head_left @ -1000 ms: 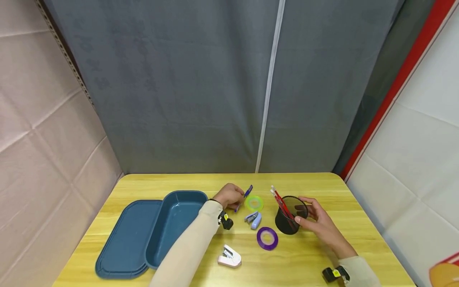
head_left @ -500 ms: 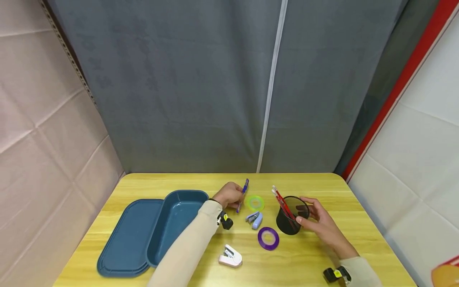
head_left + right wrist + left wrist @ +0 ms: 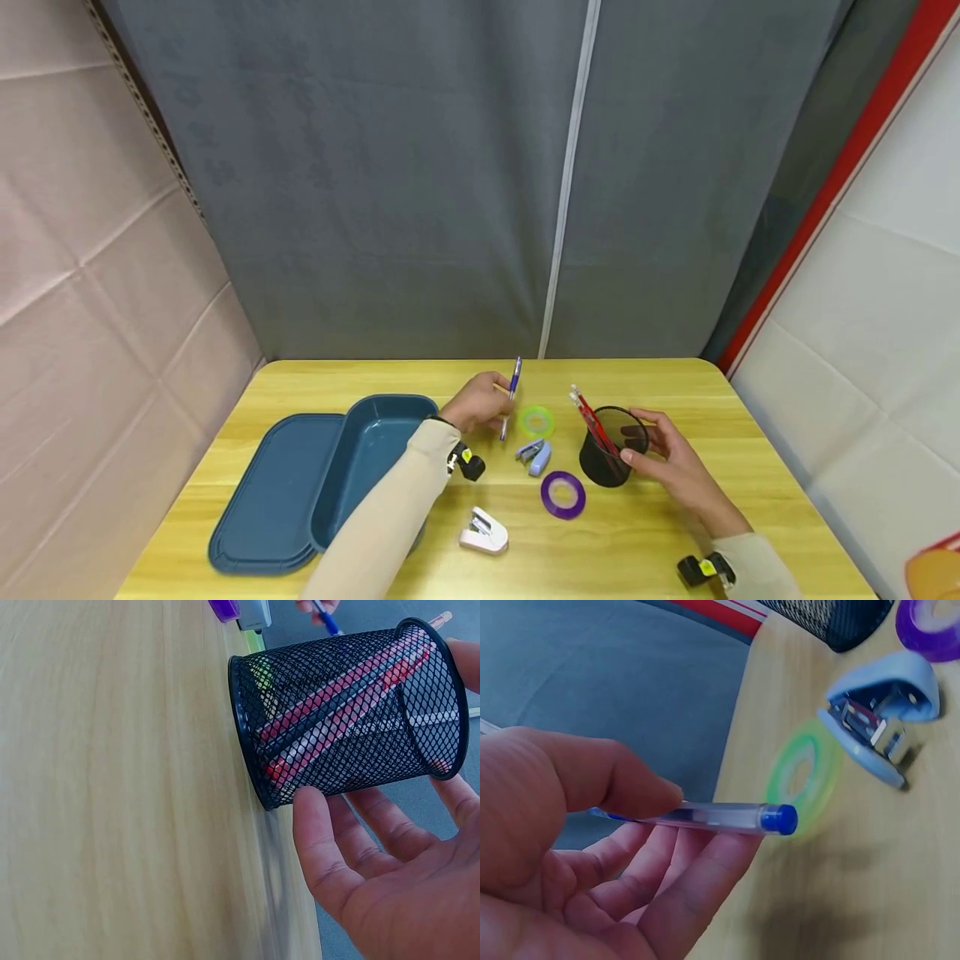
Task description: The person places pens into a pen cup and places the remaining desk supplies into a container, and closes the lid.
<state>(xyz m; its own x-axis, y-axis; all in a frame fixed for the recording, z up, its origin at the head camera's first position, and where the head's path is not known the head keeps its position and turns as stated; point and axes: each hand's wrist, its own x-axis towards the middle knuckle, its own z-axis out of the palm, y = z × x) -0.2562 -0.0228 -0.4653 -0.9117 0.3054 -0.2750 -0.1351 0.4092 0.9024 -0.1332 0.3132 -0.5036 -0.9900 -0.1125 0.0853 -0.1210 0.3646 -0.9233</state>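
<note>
My left hand [image 3: 478,403] pinches a blue-capped clear pen [image 3: 515,377] between thumb and fingers, above the table near the green tape roll [image 3: 537,422]. In the left wrist view the pen's blue end [image 3: 780,820] points away past the fingertips. At the right, my right hand [image 3: 681,475] holds a black mesh pen cup [image 3: 597,468] by its side and rim, thumb in front. The cup stands on the table. Red pens or pencils [image 3: 592,423] lean inside it, seen through the mesh in the right wrist view.
A light blue stapler [image 3: 536,457], a purple tape roll [image 3: 562,495] and a white stapler [image 3: 484,532] lie between the hands. On the left, a blue tray [image 3: 367,467] overlaps a blue lid [image 3: 272,492]; my left forearm crosses over the tray.
My left hand has lifted the pen off the table, and the pen has turned more upright. The right hand stays on the cup.
</note>
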